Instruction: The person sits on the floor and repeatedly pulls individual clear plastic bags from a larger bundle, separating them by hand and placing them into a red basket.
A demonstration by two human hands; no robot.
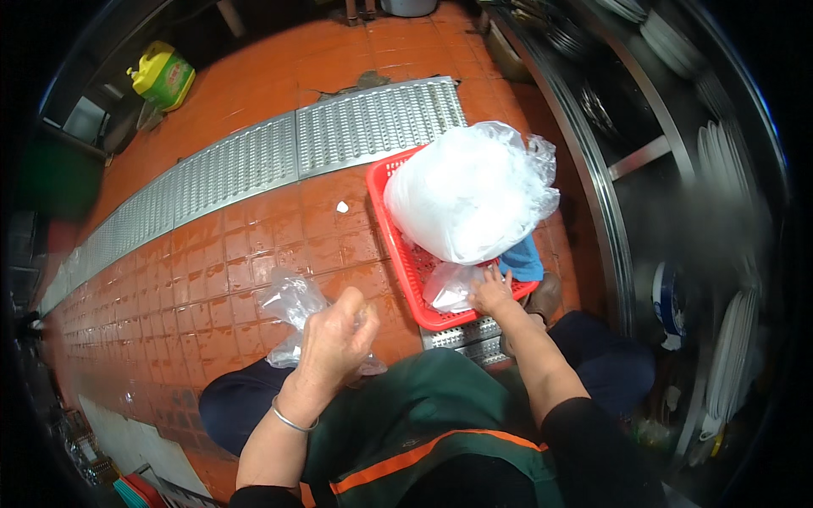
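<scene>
A red plastic basket (406,279) stands on the tiled floor in front of me. A large, full, clear plastic bag of white contents (467,193) fills its far part. Beside that bag lies a blue cloth (523,259). My right hand (492,291) reaches into the near end of the basket, fingers spread on a small clear plastic bag (450,287) with something white in it. To the left of the basket, my left hand (343,333) is closed on a crumpled clear plastic bag (293,303), which hangs above the floor near my knee.
A perforated metal drain cover (381,124) crosses the orange tiles beyond the basket. Metal shelving (613,254) with stacked white plates (733,362) runs along the right. A yellow-green plastic jug (163,76) stands at the far left. A small white scrap (343,206) lies on the wet floor.
</scene>
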